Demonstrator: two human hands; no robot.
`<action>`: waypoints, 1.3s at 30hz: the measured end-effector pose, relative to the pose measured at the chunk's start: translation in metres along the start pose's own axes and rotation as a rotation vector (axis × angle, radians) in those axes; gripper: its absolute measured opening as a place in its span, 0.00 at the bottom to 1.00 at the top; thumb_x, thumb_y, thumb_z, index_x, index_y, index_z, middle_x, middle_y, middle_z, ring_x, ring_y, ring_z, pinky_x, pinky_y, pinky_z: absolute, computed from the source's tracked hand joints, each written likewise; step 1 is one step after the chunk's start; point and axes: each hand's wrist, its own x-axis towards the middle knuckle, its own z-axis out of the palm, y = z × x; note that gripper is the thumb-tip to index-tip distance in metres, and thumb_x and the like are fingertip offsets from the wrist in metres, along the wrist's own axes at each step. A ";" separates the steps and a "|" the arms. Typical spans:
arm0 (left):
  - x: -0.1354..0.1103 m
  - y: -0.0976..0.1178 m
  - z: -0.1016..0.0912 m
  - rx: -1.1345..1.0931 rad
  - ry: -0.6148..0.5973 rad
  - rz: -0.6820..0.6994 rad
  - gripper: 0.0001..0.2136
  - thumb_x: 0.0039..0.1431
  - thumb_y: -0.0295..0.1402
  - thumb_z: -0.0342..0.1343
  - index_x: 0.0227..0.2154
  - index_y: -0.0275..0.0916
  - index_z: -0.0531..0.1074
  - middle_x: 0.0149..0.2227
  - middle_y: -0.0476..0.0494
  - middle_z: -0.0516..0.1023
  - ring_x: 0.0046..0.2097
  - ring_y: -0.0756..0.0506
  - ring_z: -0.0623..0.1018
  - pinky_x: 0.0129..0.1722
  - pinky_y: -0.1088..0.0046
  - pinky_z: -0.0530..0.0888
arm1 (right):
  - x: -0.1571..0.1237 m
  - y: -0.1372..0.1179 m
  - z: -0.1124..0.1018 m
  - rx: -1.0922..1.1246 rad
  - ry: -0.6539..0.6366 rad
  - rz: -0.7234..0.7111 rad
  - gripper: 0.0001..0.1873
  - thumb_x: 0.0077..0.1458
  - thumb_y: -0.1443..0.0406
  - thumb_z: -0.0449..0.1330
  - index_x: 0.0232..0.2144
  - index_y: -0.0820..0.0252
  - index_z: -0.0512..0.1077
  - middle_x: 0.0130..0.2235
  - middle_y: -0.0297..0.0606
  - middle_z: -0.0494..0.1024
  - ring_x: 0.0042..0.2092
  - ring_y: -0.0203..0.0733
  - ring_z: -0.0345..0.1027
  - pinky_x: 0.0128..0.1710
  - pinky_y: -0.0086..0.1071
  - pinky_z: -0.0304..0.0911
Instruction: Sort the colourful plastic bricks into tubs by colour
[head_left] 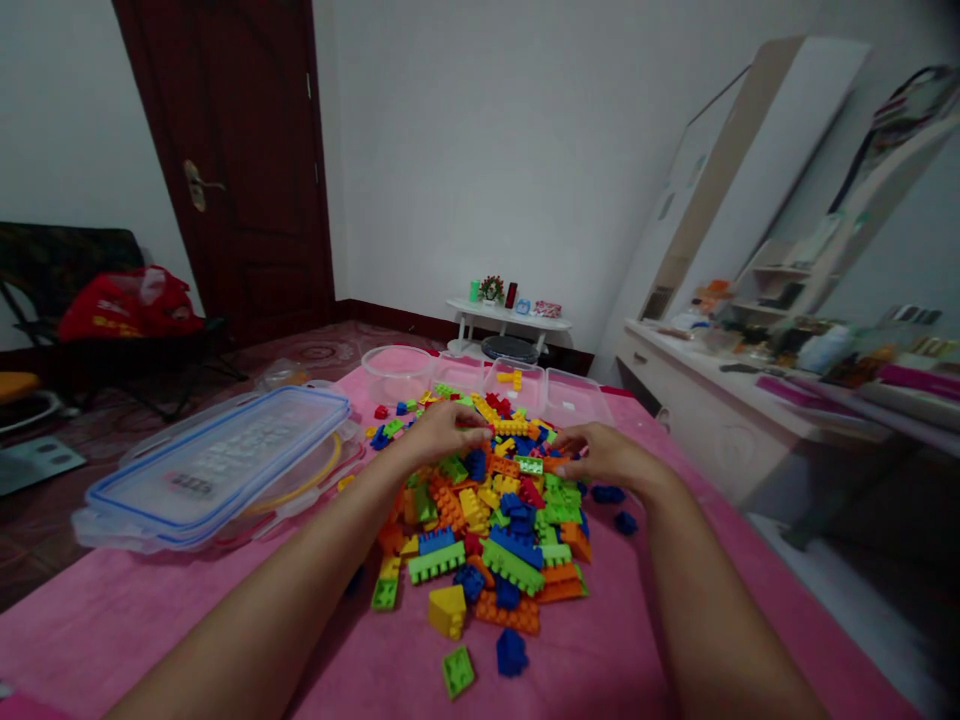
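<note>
A heap of plastic building bricks [495, 525] in yellow, green, blue, orange and red lies on a pink cloth [150, 620]. My left hand [442, 432] rests on the far left part of the heap, fingers curled round something I cannot make out. My right hand [604, 455] lies on the far right part, fingers pressed together on bricks near a light green one [529, 465]. A yellow brick strip [511, 427] sits between the two hands.
Clear plastic tubs [396, 372] stand beyond the heap, one holding a yellow brick [514, 380]. Stacked clear lids with blue rims [217, 465] lie at the left. A cluttered white desk [697, 385] is at the right, a dark door [247, 170] behind.
</note>
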 end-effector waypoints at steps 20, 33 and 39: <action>-0.003 0.052 0.002 -0.610 0.171 -0.117 0.22 0.36 0.47 0.66 0.28 0.33 0.73 0.28 0.44 0.78 0.29 0.48 0.76 0.28 0.75 0.72 | 0.005 -0.085 0.033 0.457 0.454 -0.235 0.15 0.51 0.56 0.58 0.34 0.62 0.75 0.33 0.38 0.78 0.32 0.39 0.69 0.31 0.29 0.62; -0.003 0.044 0.012 -1.013 0.202 -0.254 0.15 0.53 0.40 0.60 0.38 0.33 0.71 0.32 0.40 0.79 0.32 0.48 0.79 0.32 0.73 0.77 | -0.003 -0.040 -0.009 0.204 0.572 0.008 0.15 0.44 0.58 0.61 0.33 0.62 0.74 0.31 0.39 0.78 0.32 0.42 0.70 0.31 0.31 0.62; 0.006 0.023 -0.018 -1.508 0.525 -0.502 0.04 0.57 0.28 0.51 0.31 0.35 0.71 0.26 0.45 0.75 0.28 0.52 0.76 0.30 0.78 0.76 | -0.024 0.035 -0.041 -0.277 0.762 0.628 0.25 0.46 0.50 0.60 0.44 0.56 0.74 0.40 0.50 0.77 0.41 0.58 0.71 0.36 0.43 0.64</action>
